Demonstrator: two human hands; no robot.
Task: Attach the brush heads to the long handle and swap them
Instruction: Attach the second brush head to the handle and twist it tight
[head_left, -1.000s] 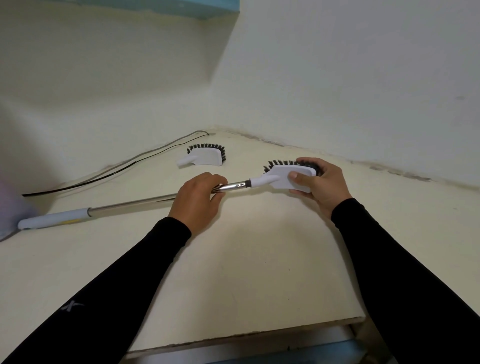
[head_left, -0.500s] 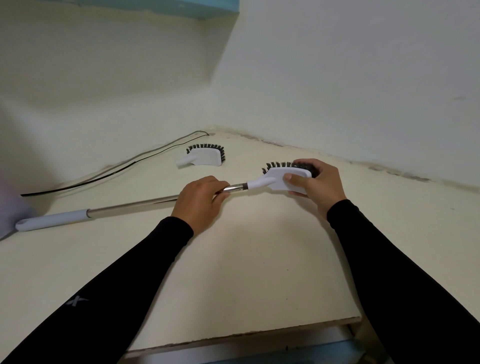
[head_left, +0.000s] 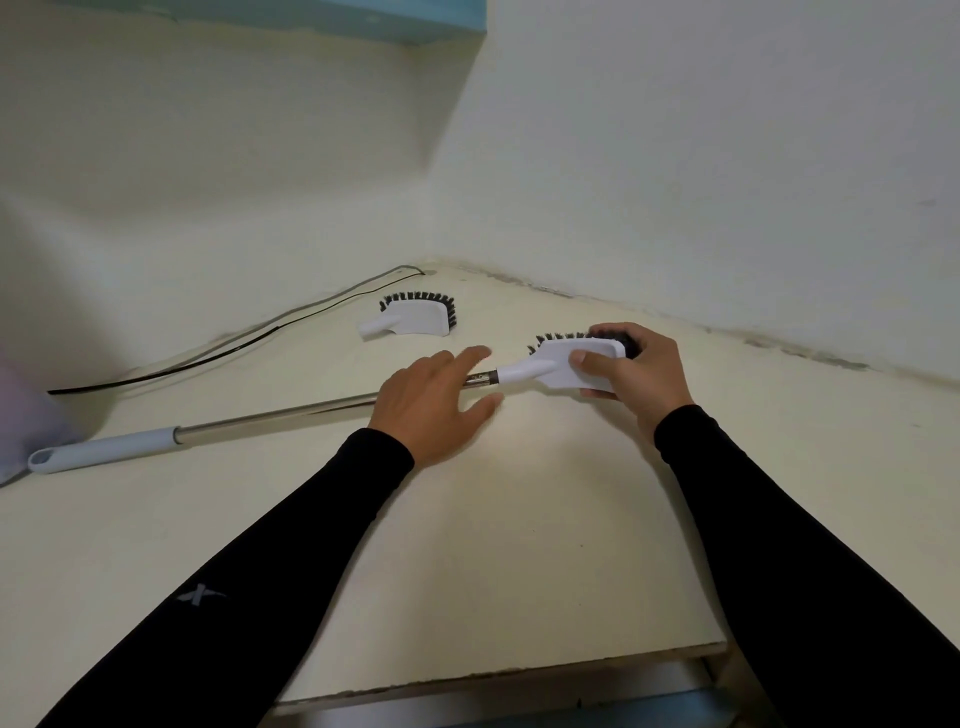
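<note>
Showing two brush heads: attached brush head (head_left: 574, 366) in right hand (head_left: 636, 371), spare brush head (head_left: 415, 318).

Both arms reach forward from the bottom of the view, each in a long black sleeve down to the wrist; the left sleeve carries a small grey X-shaped mark on the forearm. The left hand (head_left: 434, 402) lies palm down with its fingers straight and spread, thumb out to the side, gripping nothing. The right hand (head_left: 636, 371) is curled, its thumb pressed on top and its fingers wrapped round the far side of a white plastic brush head with black bristles (head_left: 569, 364).
</note>
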